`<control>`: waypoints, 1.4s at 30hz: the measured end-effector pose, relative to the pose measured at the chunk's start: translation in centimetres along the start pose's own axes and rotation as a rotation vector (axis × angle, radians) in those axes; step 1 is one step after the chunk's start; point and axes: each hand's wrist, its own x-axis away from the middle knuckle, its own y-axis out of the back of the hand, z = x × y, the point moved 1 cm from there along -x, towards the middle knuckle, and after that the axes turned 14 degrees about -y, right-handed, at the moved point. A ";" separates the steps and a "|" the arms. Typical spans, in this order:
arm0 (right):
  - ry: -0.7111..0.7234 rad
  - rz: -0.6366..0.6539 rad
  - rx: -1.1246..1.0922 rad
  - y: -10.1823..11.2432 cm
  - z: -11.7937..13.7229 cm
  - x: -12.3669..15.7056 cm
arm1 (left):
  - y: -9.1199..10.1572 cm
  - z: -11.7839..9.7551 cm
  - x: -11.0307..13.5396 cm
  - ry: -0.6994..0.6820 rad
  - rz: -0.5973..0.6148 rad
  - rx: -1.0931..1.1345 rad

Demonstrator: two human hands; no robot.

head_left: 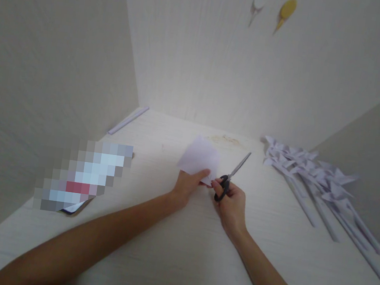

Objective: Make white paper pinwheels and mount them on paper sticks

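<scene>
A small white sheet of paper (199,155) is held over the middle of the table by my left hand (189,183), its thumb on top and the other fingers hidden beneath. My right hand (232,204) has a pair of scissors (225,184) with black handles in its grip. The blades look closed and point up and to the right, away from the paper. The fingertips of my right hand meet the paper's lower right corner, though whether they pinch it is hard to make out.
Several white paper pinwheels (299,166) on paper sticks lie piled at the right, near the wall. A phone (82,184), mostly blurred out, lies at the left. Behind it a rolled paper stick (128,120) rests by the left wall. A white hook (259,1) and a yellow hook (288,8) are on the back wall.
</scene>
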 end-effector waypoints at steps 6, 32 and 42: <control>0.029 0.047 0.068 0.0 -0.1 -0.1 | 0.1 0.2 0.0 -0.039 0.001 -0.034; 0.051 0.020 0.022 -0.2 0.0 0.1 | -0.1 0.0 0.1 -0.011 0.044 -0.021; 0.028 0.037 -0.018 -0.1 -0.2 -0.1 | 0.0 0.1 0.1 -0.020 0.020 -0.052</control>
